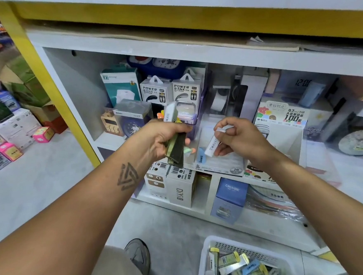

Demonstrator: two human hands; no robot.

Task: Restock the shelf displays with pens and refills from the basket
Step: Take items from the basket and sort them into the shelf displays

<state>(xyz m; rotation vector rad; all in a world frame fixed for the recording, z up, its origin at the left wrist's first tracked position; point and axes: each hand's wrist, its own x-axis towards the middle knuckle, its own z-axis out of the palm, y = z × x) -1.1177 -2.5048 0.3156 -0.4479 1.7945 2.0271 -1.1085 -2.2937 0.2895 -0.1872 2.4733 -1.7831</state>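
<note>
A: How far along is the restocking?

B: Partway, I judge; the white basket (208,262) on the floor still holds a good heap of refill cases (234,262), so plenty is left; the clear display tray (219,164) on the shelf (192,57) already holds a blue case (201,155) at its left end, with bare slots beside it.

A: And the hands?

B: The left hand (165,138) is curled round a stack of slim cases (176,152), dark green and white, held just in front of the shelf; the right hand (236,140) pinches a single white case (213,144) between thumb and fingers, tilted, its lower end just above the tray.

A: So the white one goes in next?

B: Likely; it hangs near the blue case, not yet set down; the basket sits well below both hands, by the right forearm.
</note>
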